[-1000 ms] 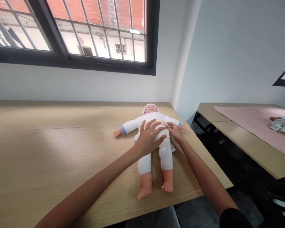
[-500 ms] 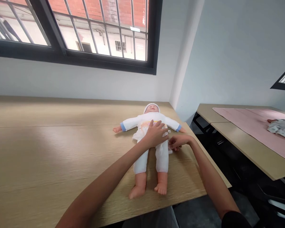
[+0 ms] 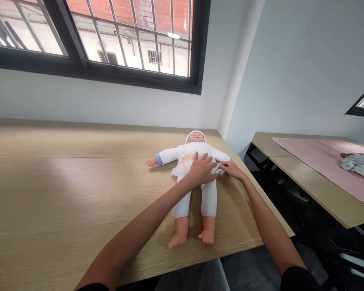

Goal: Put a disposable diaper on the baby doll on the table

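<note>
A baby doll [image 3: 210,202] in white clothes with blue cuffs and a white cap lies on its back, its feet toward me. Around its hips is a white diaper [image 3: 178,167] with an orange and yellow print at the waist. My left hand [image 3: 202,169] rests spread over the front of the diaper, fingers apart. At the doll's hip on the right side, my right hand [image 3: 230,168] pinches the diaper's white edge between thumb and fingers. Part of the diaper is hidden under my left hand.
The doll lies on a wooden table [image 3: 79,202] near its right edge. Beyond a gap stands another table with a pink cloth [image 3: 309,157] and a heap of patterned fabric [image 3: 359,165]. A barred window [image 3: 133,36] is in the wall ahead.
My right hand has moved up from beside the doll's thigh to its hip, where the diaper's edge is now lifted outward. My left hand stays on the diaper's front.
</note>
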